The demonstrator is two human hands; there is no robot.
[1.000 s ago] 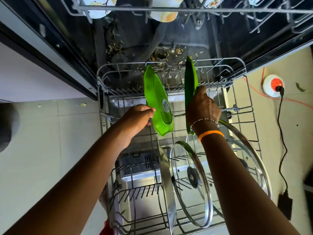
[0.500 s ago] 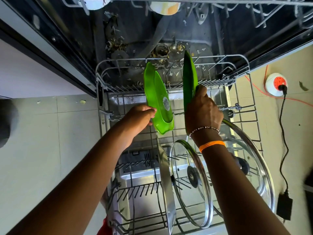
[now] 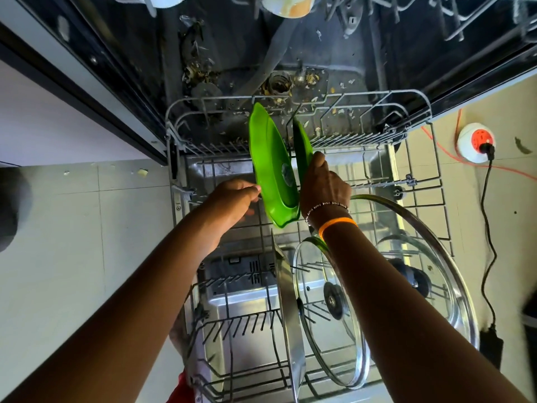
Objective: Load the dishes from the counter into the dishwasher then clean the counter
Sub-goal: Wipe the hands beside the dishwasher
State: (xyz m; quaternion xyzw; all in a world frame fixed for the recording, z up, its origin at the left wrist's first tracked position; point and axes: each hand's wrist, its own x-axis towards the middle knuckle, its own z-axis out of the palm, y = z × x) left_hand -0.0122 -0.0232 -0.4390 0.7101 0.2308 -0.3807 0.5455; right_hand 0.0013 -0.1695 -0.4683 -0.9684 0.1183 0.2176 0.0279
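Two green plates stand on edge in the rack, long axes running toward the dishwasher; left hand holds the near plate, right hand grips the far plate.

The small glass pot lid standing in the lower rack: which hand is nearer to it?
Right. The right hand holds a green plastic plate just above and beyond the small glass pot lid, its forearm crossing it. The left hand sits farther left, by the other green plate.
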